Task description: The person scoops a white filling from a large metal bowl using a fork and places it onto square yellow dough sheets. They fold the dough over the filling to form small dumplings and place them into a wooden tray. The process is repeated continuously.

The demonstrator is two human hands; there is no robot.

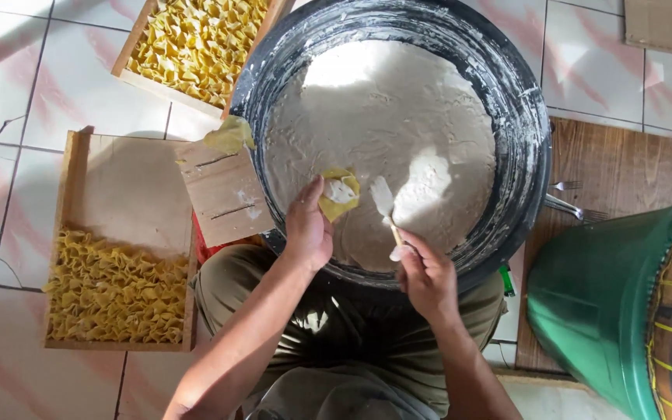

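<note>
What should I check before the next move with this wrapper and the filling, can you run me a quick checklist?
1. Yellow wrapper sits in the left hand: ok.
2. White filling already on the wrapper: ok.
3. Spatula gripped in the right hand, blade over the basin: ok.
4. Paste left in the basin: ok, plenty.
5. Free space in the near wooden tray: ok, upper half bare.
6. Spare wrappers on the small board: cannot tell how many.
</note>
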